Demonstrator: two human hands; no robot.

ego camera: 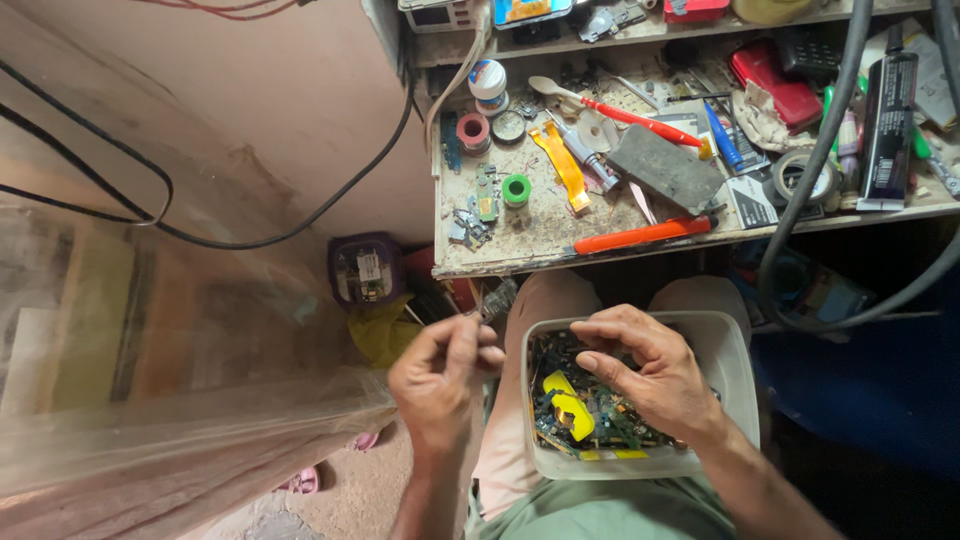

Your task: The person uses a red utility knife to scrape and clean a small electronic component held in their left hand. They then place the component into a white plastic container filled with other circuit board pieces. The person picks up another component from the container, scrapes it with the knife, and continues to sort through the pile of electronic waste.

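Head view: right hand (640, 365) in white tub (735, 350) (yellow labels (570, 405) inside).

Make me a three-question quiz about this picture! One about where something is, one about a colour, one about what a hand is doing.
1. Where does the tub of circuit boards rest?
A on the person's lap
B on the bench
C on the floor

2. What colour is the long screwdriver handle at the bench front edge?
A blue
B orange-red
C white

3. What does the left hand do?
A lies flat
B pinches a small part
C grips a cable

Answers: 1 A, the tub sits on the thighs. 2 B, it is orange-red. 3 B, fingertips close on the part; the right hand reaches into the tub.
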